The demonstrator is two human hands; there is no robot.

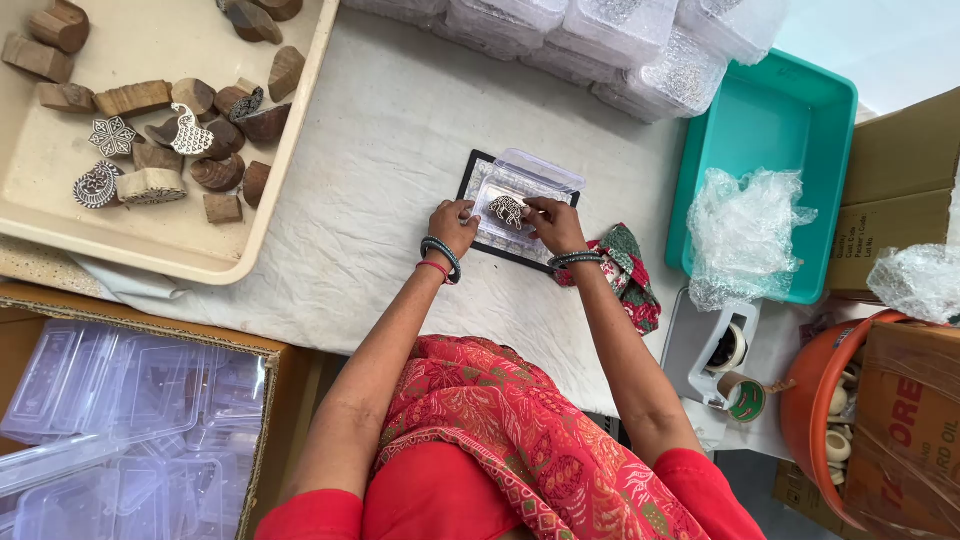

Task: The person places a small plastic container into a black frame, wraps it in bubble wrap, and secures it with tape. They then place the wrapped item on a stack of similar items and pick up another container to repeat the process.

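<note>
a: where does the camera sit?
b: one view, worn on the head, looking straight down over the arms at a cloth-covered table (380, 170), fairly near, lap at the bottom.

A beige tray (290, 190) of carved wooden printing blocks (165, 125) sits at upper left, a teal bin (780, 110) holding crumpled bubble wrap (742, 232) at right, beside a tape dispenser (725, 352), with clear plastic boxes (120, 430) at lower left.

A white cloth (380, 180) covers the desk (30, 262) under even, soft light. Cardboard boxes (900, 190) stand at its right side.
</note>
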